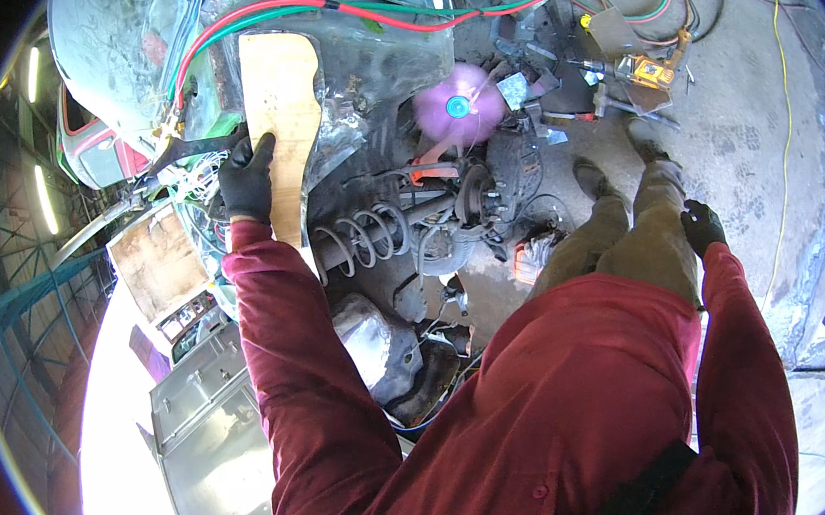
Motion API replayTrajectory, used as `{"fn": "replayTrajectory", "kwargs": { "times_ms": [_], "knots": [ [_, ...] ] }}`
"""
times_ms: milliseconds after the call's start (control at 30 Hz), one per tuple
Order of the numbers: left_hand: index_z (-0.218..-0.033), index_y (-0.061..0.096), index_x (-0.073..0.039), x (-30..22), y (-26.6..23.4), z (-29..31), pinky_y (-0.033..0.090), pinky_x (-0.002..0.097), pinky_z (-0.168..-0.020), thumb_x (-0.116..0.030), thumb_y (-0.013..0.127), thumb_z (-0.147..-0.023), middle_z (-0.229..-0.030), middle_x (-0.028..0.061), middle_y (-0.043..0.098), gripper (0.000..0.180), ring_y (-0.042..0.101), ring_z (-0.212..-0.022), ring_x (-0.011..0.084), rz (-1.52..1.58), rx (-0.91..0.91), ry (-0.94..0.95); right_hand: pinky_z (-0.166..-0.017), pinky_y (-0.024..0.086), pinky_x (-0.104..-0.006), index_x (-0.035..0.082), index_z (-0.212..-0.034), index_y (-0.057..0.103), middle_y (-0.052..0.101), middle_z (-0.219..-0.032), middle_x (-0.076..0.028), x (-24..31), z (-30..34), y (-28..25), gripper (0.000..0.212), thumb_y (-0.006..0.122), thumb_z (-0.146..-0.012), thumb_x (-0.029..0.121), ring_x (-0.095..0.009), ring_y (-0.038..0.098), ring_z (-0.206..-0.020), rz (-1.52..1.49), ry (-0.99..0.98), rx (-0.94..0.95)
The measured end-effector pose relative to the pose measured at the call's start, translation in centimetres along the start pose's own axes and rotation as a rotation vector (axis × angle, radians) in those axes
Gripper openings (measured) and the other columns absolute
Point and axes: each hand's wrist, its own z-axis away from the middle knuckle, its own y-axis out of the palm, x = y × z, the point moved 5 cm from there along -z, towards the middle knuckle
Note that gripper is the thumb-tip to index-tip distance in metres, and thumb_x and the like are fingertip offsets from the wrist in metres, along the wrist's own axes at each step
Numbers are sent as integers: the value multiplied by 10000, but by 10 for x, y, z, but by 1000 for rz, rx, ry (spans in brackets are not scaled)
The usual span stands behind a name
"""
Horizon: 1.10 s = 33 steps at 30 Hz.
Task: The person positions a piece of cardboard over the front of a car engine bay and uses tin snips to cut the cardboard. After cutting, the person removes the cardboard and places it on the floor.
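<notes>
My left hand [247, 177], in a dark glove, is closed at the left edge of a flat wooden board [280, 90], with the thumb on its face. The board is pale, with one wavy edge, and lies along greenish vehicle bodywork [381, 55]. Beside the fingers is a dark, narrow piece [195, 148] of unclear kind. My right hand [702, 226], also gloved, hangs by my thigh with loosely bent fingers and nothing visible in it. Below the board sit a coil spring [365, 237] and a wheel hub [476, 195].
Red and green hoses [326, 7] arch over the bodywork. On the floor lie a yellow power tool [649, 70], a hammer [618, 103], a purple disc-shaped thing [457, 107] and scrap pieces. A yellow cord [787, 107] runs along the right. A metal cabinet [203, 420] stands at left.
</notes>
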Motion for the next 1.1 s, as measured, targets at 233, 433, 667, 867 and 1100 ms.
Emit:
{"fn": "replayTrajectory", "kwargs": {
  "times_ms": [233, 433, 667, 867, 1100],
  "knots": [
    [-899, 776, -100, 5, 0, -4, 296, 233, -526, -193, 782, -946, -670, -115, 573, 105, 399, -555, 7, 43, 8, 19, -1057, 494, -467, 104, -1343, 652, 678, -1282, -207, 1, -11, 5, 453, 621, -969, 357, -390, 626, -1219, -7, -37, -8],
    [-979, 794, -74, 7, -1, -5, 326, 235, -541, -200, 807, -926, -698, -104, 609, 137, 429, -575, 10, 71, 13, 19, -1020, 503, -486, 103, -1334, 653, 686, -1246, -213, 12, -18, 10, 460, 609, -966, 376, -398, 639, -1175, -16, -102, -31],
    [-957, 787, -78, 8, -2, -5, 329, 236, -548, -212, 806, -927, -706, -105, 609, 138, 436, -580, 11, 80, 38, -22, -1006, 510, -483, 92, -1314, 659, 689, -1229, -220, 8, -23, 20, 454, 615, -957, 370, -394, 645, -1164, 0, -87, -19],
    [-942, 783, -81, 16, -1, -7, 338, 230, -553, -205, 805, -927, -715, -106, 608, 127, 443, -586, 13, 121, 26, -16, -989, 522, -480, 88, -1342, 646, 685, -1261, -226, 28, -13, 13, 497, 643, -958, 404, -381, 651, -1174, 63, -59, 30],
    [-971, 796, -64, 27, -3, -18, 358, 225, -572, -202, 827, -909, -764, -91, 651, 154, 466, -622, 10, 195, 37, 45, -1216, 351, -446, 66, -1530, 483, 458, -1577, -230, 82, 28, 31, 819, 525, -963, 656, -394, 428, -1468, 278, 57, 592]
  ]
}}
